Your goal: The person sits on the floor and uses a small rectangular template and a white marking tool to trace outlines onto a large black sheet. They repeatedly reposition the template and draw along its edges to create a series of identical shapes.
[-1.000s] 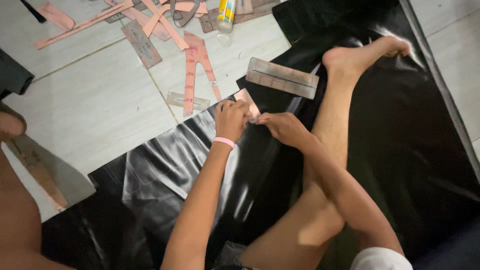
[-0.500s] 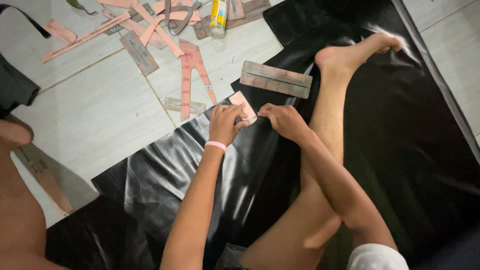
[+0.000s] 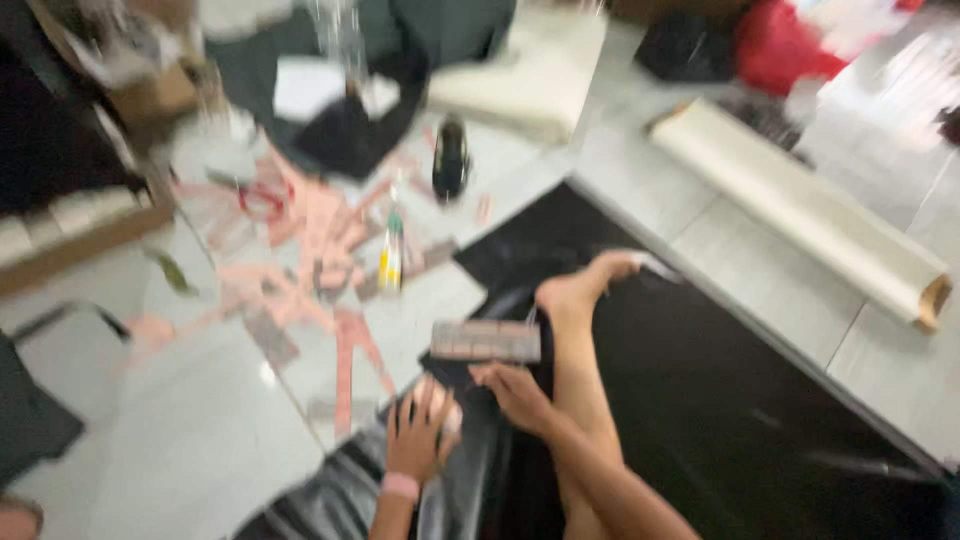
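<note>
Nothing is clenched in the left hand [image 3: 420,432]: its fingers are spread and pressed flat on the glossy black sheet [image 3: 740,400] near that sheet's edge, with a pink band at the wrist. The right hand [image 3: 515,393] is laid on the same sheet just beside it; whether anything is pinched under its fingers cannot be told through the motion blur. The small pale piece that was pinched between the two hands half a second ago is no longer clearly seen; only a pale smear shows by the left fingertips. The view has been lifted sharply, so more of the room is taken in and the picture is blurred. By this the work on the sheet is judged to be paused, the hands being kept in place while attention is turned elsewhere.

The sheet is spread over a pale tiled floor [image 3: 180,440], with a bare leg and foot [image 3: 578,290] stretched across it. A flat grey-brown block [image 3: 486,341] lies just beyond the hands. Pink paper strips [image 3: 310,250] are scattered on the tiles, with a yellow glue bottle [image 3: 390,255] upright among them. A pale roll of material [image 3: 800,205] lies to the right, well apart, and clutter is piled at the back.
</note>
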